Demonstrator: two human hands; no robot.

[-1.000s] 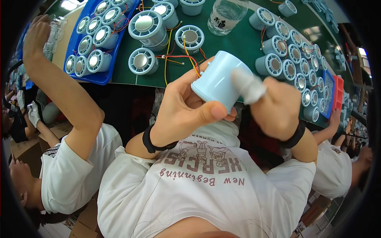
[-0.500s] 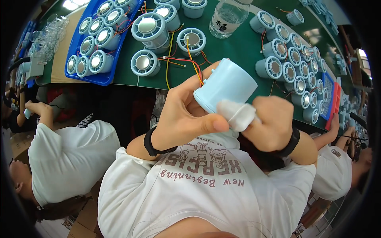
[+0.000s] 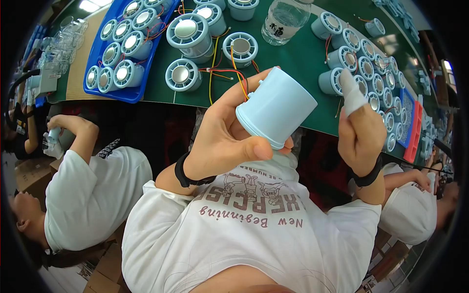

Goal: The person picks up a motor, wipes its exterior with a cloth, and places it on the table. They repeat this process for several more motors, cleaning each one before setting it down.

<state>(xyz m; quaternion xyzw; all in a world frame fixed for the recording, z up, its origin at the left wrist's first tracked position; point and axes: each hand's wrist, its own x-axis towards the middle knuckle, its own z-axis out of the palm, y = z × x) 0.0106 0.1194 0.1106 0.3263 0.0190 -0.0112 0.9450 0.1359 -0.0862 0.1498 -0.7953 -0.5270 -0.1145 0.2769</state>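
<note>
My left hand (image 3: 222,136) is wrapped round a light blue plastic cylindrical housing (image 3: 281,108), tilted in front of my chest. Red, yellow and black wires (image 3: 239,80) come out beside it, near my fingers. Apart from the housing, to its right, my right hand (image 3: 362,132) is raised with the index finger stretched out and the others curled. A white finger cover (image 3: 351,92) sits on that index finger, and nothing shows in the hand. Its tip overlaps the nearest round blue units (image 3: 331,81) in the view; I cannot tell whether it touches them.
A blue tray (image 3: 132,93) of similar wired units stands on the green table (image 3: 303,63) at left. Several loose units (image 3: 183,74) lie near its middle, by a clear jar (image 3: 286,22). More are massed at right beside a red bin (image 3: 413,132). Co-workers sit on both sides.
My right hand has moved away from the housing, up and to the right, its covered finger now extended. My left hand still holds the housing, turned slightly.
</note>
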